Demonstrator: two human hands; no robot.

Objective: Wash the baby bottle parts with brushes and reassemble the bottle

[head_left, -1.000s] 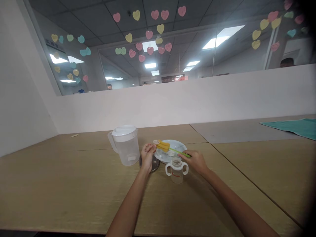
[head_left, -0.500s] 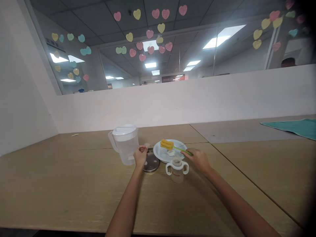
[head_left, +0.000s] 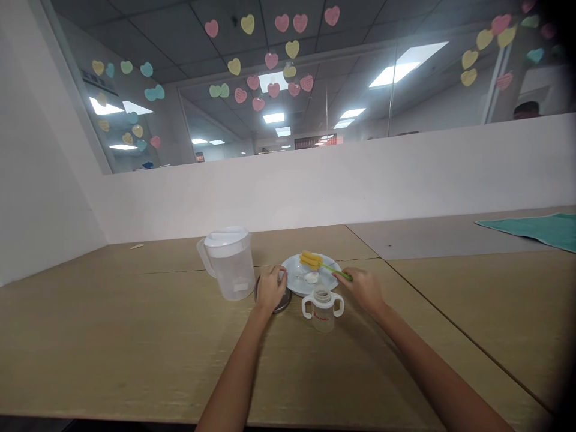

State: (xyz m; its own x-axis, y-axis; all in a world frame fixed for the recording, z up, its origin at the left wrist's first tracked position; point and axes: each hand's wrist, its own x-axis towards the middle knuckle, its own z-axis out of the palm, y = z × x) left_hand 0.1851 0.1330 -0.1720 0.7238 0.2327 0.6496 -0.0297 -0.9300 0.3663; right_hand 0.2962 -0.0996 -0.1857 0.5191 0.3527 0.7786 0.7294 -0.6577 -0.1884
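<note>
My right hand (head_left: 363, 289) is closed around the green handle of a bottle brush (head_left: 311, 260), its yellow sponge head held over the white dish (head_left: 288, 277). A small white piece (head_left: 311, 278) lies in that dish. My left hand (head_left: 271, 289) is above a round metal tray (head_left: 284, 302), its fingers curled together; whatever they pinch is hidden. In front of the dish, between my hands, a clear baby bottle (head_left: 323, 318) with two white side handles stands upright and uncapped.
A lidded translucent pitcher (head_left: 231, 267) stands left of the metal tray. A teal cloth (head_left: 535, 229) lies at the far right of the wooden table (head_left: 135, 336). Behind the table runs a low white wall (head_left: 292, 192) with glass above it.
My left hand has moved right, away from the pitcher and over the metal tray; the small pale thing by its fingertips no longer shows. The brush head has shifted slightly right and up.
</note>
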